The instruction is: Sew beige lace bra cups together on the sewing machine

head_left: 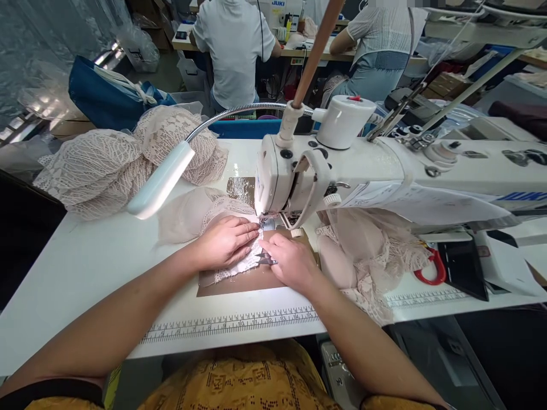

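My left hand (226, 242) lies flat, fingers stretched out, pressing a piece of pale lace fabric (239, 265) onto the bed of a white sewing machine (299, 176), just left of the needle. My right hand (290, 259) rests beside it on the same lace, fingers curled down, with a small dark metal tool (267, 260) under its fingertips. The lace runs under the presser foot (268, 219). A brown plate (252, 279) lies beneath the fabric.
A heap of lace pieces (128, 159) lies at the left, more pale fabric (363, 245) at the right. A gooseneck lamp (162, 179) hangs over the table. Red-handled scissors (429, 267), a ruler strip (231, 324) and two people at the back are in view.
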Action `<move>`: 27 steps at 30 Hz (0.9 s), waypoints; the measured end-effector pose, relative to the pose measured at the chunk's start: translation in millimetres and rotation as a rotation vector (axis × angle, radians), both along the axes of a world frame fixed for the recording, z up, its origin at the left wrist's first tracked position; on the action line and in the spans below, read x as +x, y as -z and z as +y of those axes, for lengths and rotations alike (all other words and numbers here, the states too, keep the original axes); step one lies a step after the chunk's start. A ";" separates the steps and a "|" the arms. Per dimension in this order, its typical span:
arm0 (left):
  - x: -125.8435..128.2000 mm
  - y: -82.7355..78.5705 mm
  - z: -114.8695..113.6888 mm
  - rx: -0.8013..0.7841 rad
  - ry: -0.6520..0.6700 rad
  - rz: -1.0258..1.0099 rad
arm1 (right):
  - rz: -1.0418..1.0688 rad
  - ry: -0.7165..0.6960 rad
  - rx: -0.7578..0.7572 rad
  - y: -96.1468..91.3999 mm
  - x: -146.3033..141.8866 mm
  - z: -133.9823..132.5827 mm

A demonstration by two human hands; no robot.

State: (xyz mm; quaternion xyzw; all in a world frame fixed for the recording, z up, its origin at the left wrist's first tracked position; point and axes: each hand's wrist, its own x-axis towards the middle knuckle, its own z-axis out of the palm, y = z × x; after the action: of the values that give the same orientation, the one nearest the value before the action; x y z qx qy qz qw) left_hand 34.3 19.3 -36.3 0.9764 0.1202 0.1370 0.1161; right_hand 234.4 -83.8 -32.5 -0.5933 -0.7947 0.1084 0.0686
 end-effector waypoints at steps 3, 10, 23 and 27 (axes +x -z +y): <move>-1.7 0.0 -0.8 0.007 0.014 0.023 | -0.025 -0.034 0.000 -1.0 2.6 -1.5; -3.0 1.2 0.9 -0.003 0.018 0.035 | -0.030 -0.053 0.011 0.7 3.7 -2.3; -2.3 0.7 3.2 0.049 -0.049 0.016 | -0.057 0.064 0.054 3.2 -3.2 -0.3; -2.3 -1.0 0.6 0.042 -0.039 0.022 | -0.093 0.078 0.069 3.4 -3.8 0.6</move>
State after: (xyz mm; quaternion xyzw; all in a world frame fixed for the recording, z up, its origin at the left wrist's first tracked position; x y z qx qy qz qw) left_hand 32.0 19.9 -35.3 0.9775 0.1377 0.1309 0.0916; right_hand 230.6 -83.2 -35.9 -0.6254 -0.7766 0.0505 0.0564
